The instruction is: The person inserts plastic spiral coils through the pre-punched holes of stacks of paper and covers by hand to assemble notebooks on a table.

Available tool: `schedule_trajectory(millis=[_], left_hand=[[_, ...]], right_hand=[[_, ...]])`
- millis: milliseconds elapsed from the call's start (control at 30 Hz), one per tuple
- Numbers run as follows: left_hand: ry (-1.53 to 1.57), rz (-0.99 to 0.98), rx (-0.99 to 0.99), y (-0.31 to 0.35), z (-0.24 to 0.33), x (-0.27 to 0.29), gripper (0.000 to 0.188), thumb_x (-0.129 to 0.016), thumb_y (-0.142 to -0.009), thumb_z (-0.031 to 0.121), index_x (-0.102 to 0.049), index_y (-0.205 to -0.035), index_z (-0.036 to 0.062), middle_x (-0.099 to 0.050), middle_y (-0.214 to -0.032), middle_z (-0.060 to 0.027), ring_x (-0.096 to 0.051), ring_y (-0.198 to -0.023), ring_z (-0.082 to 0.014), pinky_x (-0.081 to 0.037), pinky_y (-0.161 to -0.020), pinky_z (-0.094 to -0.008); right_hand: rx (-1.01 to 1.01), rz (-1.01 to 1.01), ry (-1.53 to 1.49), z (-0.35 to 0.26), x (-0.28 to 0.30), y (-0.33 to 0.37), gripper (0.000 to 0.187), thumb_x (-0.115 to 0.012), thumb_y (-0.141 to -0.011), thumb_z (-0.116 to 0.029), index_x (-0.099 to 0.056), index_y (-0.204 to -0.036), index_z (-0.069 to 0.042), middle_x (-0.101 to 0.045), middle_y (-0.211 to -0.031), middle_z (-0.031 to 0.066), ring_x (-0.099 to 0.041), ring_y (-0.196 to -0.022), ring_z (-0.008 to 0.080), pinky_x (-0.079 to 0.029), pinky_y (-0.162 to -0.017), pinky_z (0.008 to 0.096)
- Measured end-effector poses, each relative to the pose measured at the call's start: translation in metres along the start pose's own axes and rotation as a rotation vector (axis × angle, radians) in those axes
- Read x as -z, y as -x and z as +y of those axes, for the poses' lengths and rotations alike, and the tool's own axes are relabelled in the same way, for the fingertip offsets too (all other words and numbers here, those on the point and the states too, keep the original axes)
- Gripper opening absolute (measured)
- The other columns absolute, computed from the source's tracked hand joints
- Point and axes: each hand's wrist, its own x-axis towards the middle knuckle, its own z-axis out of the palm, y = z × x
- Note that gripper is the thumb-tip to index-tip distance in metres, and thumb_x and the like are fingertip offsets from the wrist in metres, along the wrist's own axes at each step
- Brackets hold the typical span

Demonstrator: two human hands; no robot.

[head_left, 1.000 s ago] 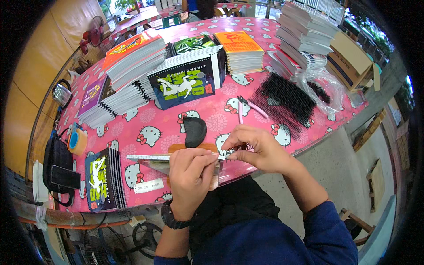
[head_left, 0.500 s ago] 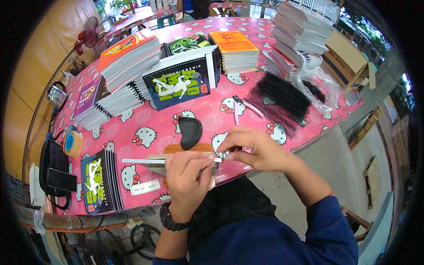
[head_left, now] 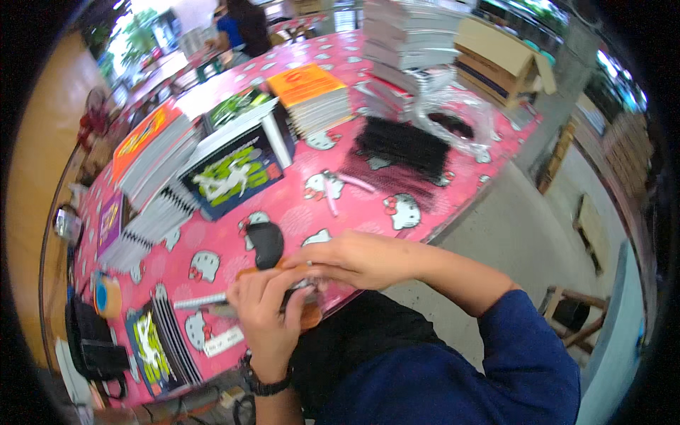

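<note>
A narrow white strip extends leftward from the left hand, near the front edge of the pink tabletop; that hand's fingers curl over it, thumb apart. The right hand has nearly straight fingers beside the left's; whether it grips anything, I cannot tell. Beyond are one curved black pad and one pair of pink-handled pliers. One white label carries small, blurred print; two orange-topped stacks stand farther back.

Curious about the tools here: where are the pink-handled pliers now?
Near the middle of the head view, the pink-handled pliers lie on the table, beyond the right hand and left of the black coils.
</note>
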Motion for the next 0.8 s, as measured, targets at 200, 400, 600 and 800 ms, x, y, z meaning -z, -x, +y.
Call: schedule_trajectory(millis=[200,400,600,800], left_hand=[[-0.106,-0.081,-0.011,-0.002,0.000,-0.004,0.014,-0.061,-0.078,0.023,-0.062,-0.084,0.0106,-0.057,-0.083,-0.0030,-0.052,-0.087,-0.0218,-0.025,-0.090,-0.0406],[-0.216,-0.096,0.003,-0.003,-0.002,-0.004,0.013,-0.060,-0.080,0.024,-0.061,-0.086,0.0127,-0.059,-0.087,-0.0009,-0.052,-0.094,-0.0204,-0.017,-0.099,-0.0443],[-0.113,-0.061,0.070,-0.002,-0.005,-0.001,0.013,-0.059,-0.082,0.024,-0.062,-0.082,0.0115,-0.060,-0.086,0.0005,-0.053,-0.094,-0.0202,-0.016,-0.100,-0.0455],[-0.075,0.070,0.074,-0.008,0.004,-0.003,0.018,-0.056,-0.086,0.024,-0.062,-0.077,0.0092,-0.060,-0.078,-0.0006,-0.054,-0.092,-0.0212,-0.016,-0.100,-0.0451]], right_hand=[[0.076,0.095,0.214,0.087,-0.001,-0.072,0.053,-0.066,-0.076,-0.034,-0.050,-0.118,-0.006,-0.054,-0.113,0.0185,-0.053,-0.101,0.0332,-0.044,-0.085,0.0407],[0.095,0.060,0.388,0.136,-0.056,-0.118,0.075,-0.071,-0.060,-0.051,-0.053,-0.120,-0.010,-0.041,-0.128,0.0211,-0.040,-0.116,0.0390,-0.035,-0.095,0.0462],[0.148,0.171,0.449,0.137,-0.061,-0.094,0.069,-0.073,-0.055,-0.043,-0.057,-0.112,-0.007,-0.047,-0.113,0.0210,-0.044,-0.103,0.0376,-0.038,-0.088,0.0444],[-0.005,0.296,0.323,0.125,-0.062,-0.040,0.067,-0.073,-0.061,-0.048,-0.056,-0.110,-0.005,-0.047,-0.110,0.0222,-0.045,-0.104,0.0384,-0.037,-0.089,0.0458]])
